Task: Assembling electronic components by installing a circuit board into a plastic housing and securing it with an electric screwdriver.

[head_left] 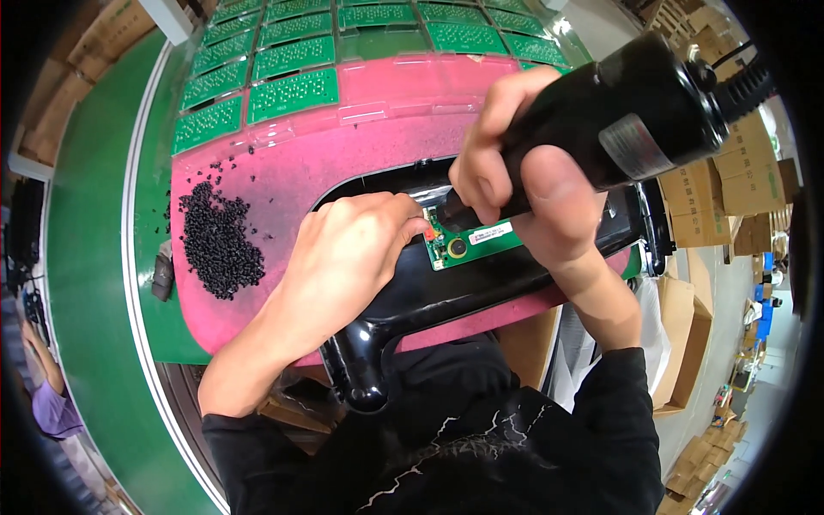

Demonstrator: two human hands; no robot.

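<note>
My right hand (554,184) is wrapped round a black electric screwdriver (614,107), whose tip end points down and left at a green circuit board (489,242). The board lies inside a glossy black plastic housing (515,279). It carries a white label, a round black part and small red and yellow parts. At the board's left end, the thumb and fingers of my left hand (348,249) are pinched together; what is between them, if anything, is hidden. The screwdriver's very tip is hidden too.
A pile of small black screws (219,245) lies on the pink mat (300,184), left of the housing. Beyond it, clear trays hold several green circuit boards (293,94). Cardboard boxes (699,202) stand at right. A person in a purple top (56,408) is at far left.
</note>
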